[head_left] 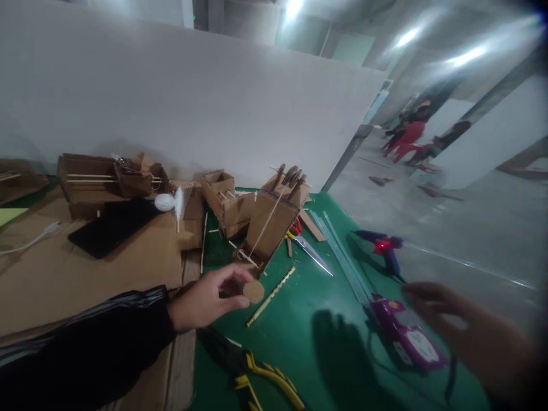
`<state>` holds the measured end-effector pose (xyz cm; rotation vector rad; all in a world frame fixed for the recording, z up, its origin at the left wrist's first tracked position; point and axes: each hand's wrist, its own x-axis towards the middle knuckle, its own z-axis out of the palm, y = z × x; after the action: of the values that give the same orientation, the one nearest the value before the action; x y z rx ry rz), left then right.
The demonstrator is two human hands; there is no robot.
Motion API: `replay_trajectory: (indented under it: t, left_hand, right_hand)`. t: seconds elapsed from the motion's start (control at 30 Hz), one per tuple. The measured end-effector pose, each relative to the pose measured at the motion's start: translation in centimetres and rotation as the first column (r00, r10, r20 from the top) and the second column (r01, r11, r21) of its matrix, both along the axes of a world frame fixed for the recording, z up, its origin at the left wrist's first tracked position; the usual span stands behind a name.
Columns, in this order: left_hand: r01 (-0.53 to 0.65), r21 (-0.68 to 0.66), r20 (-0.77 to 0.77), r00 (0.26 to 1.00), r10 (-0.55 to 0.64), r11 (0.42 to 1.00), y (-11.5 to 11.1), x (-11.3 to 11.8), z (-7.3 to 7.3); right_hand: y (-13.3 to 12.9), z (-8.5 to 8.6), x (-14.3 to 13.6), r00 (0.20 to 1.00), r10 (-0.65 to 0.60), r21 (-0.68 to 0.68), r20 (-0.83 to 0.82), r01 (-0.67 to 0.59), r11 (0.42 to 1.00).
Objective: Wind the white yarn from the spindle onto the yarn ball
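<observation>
Between the thumb and fingers of my left hand point(216, 297) is a small round cardboard disc point(253, 291). Just beyond it leans a tall cardboard model point(274, 220) with a string down its face and strips at the top. A yellow patterned pencil point(271, 297) lies right of the disc. My right hand point(458, 325) is blurred by motion over the right side, above a purple power box point(406, 334); it appears to hold nothing, though its fingers are smeared. Farther back rests a blue glue gun point(383, 245) with a red light.
Yellow-black pliers point(257, 374) lie at the front of the green table point(299, 342). Scissors point(312, 254) and clear glue sticks point(342, 257) lie farther back. On the left are a black phone-like slab point(113, 225) and cardboard boxes point(89, 177). People point(409, 134) are in the distance.
</observation>
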<state>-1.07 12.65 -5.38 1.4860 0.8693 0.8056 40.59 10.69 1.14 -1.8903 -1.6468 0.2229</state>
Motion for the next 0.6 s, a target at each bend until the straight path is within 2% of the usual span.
replay_trajectory:
  t: [0.03,0.07,0.1,0.2,0.27,0.33,0.4,0.53,0.6]
  left_hand:
    - [-0.005,-0.006,0.021,1.0,0.005,1.0,-0.1,0.1,0.0]
    - [-0.005,-0.012,0.041,0.999,0.006,1.0,-0.1,0.2,0.0]
    - [-0.001,-0.016,0.059,0.998,0.002,1.0,-0.2,0.3,0.0]
    - [0.029,-0.013,0.089,0.996,-0.028,0.999,-0.5,0.3,0.0]
    - [0.045,0.005,0.093,0.995,-0.045,0.999,-0.6,0.3,0.1]
    - [0.052,0.031,0.082,0.995,-0.055,0.998,-0.5,0.3,0.0]
    - [0.054,0.064,0.052,0.997,-0.058,0.996,-0.5,0.3,0.0]
    - [0.048,0.176,-0.081,0.996,-0.034,0.983,-0.4,0.3,0.3]
    - [0.015,0.27,-0.193,0.98,0.039,0.963,-0.2,0.0,1.0]
  right_hand:
    - [-1.5,-0.3,-2.5,0.988,0.149,-0.018,-0.036,-0.149,0.989]
    - [-2.6,-0.7,-5.3,0.951,0.297,-0.05,-0.081,-0.302,0.952]
    - [-3.3,-1.2,-8.1,0.919,0.376,-0.047,-0.115,-0.383,0.922]
    - [-3.1,-2.8,-15.6,0.784,0.539,-0.059,-0.308,-0.581,0.812]
    - [-2.0,-3.7,-18.6,0.7,0.571,-0.049,-0.43,-0.649,0.759]
    - [-0.9,-4.3,-20.0,0.631,0.566,-0.018,-0.53,-0.676,0.737]
    - [-0.3,-4.7,-20.5,0.589,0.553,0.019,-0.59,-0.674,0.738]
    - [0.1,-4.9,-20.2,0.556,0.546,0.065,-0.626,-0.661,0.747]
    - [0.5,-4.9,-19.7,0.562,0.56,0.102,-0.608,-0.645,0.758]
